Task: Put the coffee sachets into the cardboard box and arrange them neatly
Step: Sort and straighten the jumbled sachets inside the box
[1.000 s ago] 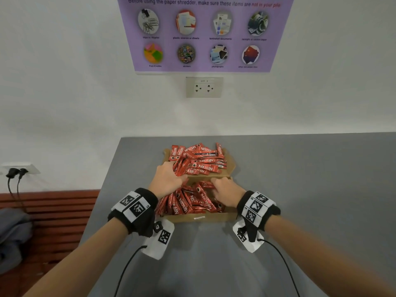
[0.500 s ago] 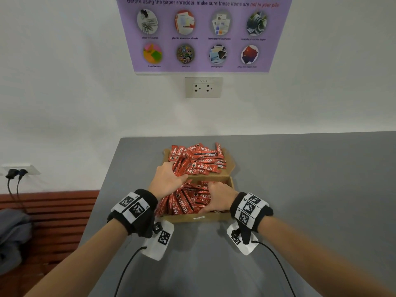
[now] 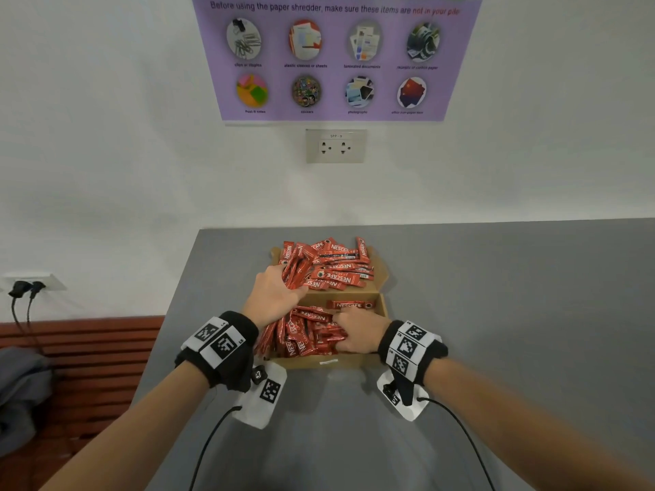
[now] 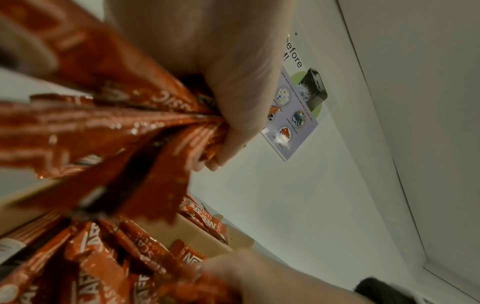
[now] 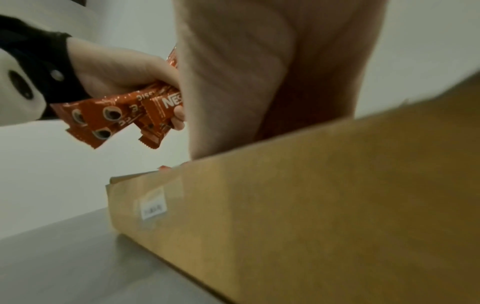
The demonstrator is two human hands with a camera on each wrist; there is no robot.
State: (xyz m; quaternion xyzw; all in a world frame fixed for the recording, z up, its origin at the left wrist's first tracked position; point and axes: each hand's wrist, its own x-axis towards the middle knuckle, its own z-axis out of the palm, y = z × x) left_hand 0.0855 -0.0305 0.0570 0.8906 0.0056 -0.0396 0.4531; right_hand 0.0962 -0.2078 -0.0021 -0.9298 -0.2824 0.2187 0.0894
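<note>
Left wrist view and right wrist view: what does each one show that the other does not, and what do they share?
Only the left wrist view shows the purple poster on the wall and the sachets lying inside the cardboard box. Only the right wrist view shows the box's outer front wall with its small white label, the grey table and the left wristband. Both show the left hand gripping a bunch of red sachets.

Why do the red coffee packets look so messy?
The coffee sachets on the far box flap lie jumbled, pointing every way. One sachet lies crosswise, alone at the back of the cardboard box. Nothing looks torn or spilled.
</note>
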